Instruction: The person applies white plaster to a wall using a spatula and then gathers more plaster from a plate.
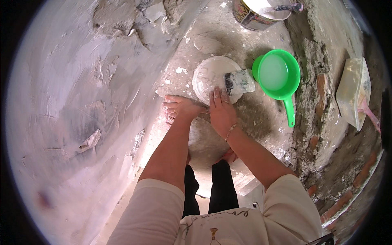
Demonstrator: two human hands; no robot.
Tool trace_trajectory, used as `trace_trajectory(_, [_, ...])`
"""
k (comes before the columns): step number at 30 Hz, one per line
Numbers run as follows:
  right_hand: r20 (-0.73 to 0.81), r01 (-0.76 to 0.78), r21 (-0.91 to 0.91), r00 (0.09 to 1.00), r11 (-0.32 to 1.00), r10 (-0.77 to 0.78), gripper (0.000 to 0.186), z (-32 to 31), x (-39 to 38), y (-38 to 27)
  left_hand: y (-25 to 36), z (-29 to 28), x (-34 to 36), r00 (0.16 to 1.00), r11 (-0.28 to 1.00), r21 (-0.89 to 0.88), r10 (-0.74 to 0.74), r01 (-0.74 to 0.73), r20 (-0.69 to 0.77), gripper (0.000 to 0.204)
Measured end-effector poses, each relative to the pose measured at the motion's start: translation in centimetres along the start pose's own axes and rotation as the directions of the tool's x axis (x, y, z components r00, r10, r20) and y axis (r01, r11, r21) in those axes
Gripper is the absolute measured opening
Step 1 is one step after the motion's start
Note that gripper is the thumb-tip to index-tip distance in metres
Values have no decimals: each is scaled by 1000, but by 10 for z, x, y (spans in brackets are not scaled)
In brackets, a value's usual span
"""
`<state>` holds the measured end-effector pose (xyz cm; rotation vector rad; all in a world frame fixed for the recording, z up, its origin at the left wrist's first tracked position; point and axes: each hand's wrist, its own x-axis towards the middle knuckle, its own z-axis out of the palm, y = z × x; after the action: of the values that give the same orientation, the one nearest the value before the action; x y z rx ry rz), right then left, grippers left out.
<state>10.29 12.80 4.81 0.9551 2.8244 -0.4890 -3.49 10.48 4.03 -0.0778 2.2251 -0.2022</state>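
Note:
A round white lid-like dish [206,73], smeared with wet white plaster, lies on the rough floor ahead of me. My right hand [221,112] rests at its near edge, fingers stretched forward over the rim. Across the dish's right side lies a flat, plaster-stained scraper blade [245,81] with a dark band, just beyond those fingertips. Beside the near-left rim, my left hand [183,109] is low over the ground with its fingers spread to the left. Something reddish shows beneath those fingers, too covered to name. Neither hand visibly grips anything.
To the right stands a green dipper [292,81] of milky liquid, its handle toward me. A plaster-marked bucket [255,20] with a tool across its rim is at the far side. A plastered wall [81,102] rises at left; a pale scoop-like dustpan [352,92] sits far right.

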Motion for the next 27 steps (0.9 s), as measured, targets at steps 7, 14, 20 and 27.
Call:
trace_trajectory(7, [129,256,-145,963,956,-238,41,-6,12,8,1,-7,-1,999,999,-22,-39,39,19,159])
trace_trajectory(14, [193,286,15,939,958,-283,16,-20,36,24,-2,0,6,1000,1000,-21,-13,13,9,159])
trace_trajectory(20, [107,153,10,982,988,-153,17,-16,40,18,-6,15,26,999,997,62,-40,41,-16,163])
trace_trajectory(27, [-243,-60,90,967,994,80,47,-29,66,21,3,10,5,1000,997,79,-12,13,-6,164])
